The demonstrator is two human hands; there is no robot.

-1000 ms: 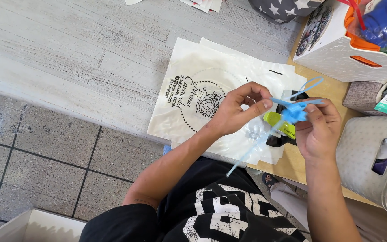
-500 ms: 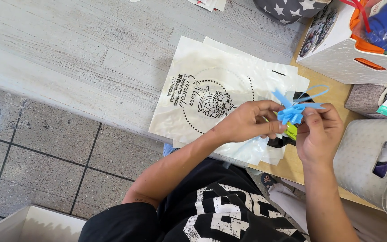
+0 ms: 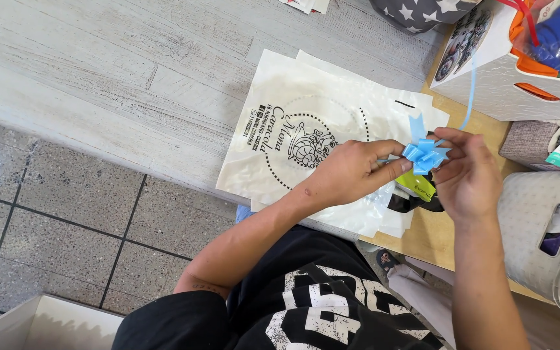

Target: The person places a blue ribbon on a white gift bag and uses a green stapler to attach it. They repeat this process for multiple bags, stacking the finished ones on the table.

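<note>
Near: person's black printed shirt (image 3: 332, 304) at 6 o'clock, both forearms reaching up toward 1 o'clock. Left hand (image 3: 351, 172) pinched shut on the light blue ribbon bow (image 3: 424, 154); right hand (image 3: 465, 172) closed on the bow's other side, fingertips at its top. The bow sits between the hands, in the air over the white plastic bags (image 3: 306, 129). A yellow-green and black item (image 3: 416, 188) lies just below the bow.

Step, as I judge it: shaping the ribbon into a gathered bow. Next move looks like steady pinching while the loose strand (image 3: 471, 91), trailing up toward 12 o'clock, gets pulled.

Farther: white gift box (image 3: 507, 84) at 2 o'clock, pale perforated basket (image 3: 533, 233) at 4 o'clock.

Versus a second ago: bow is more bunched, the strand now runs upward, the hands sit closer together.
</note>
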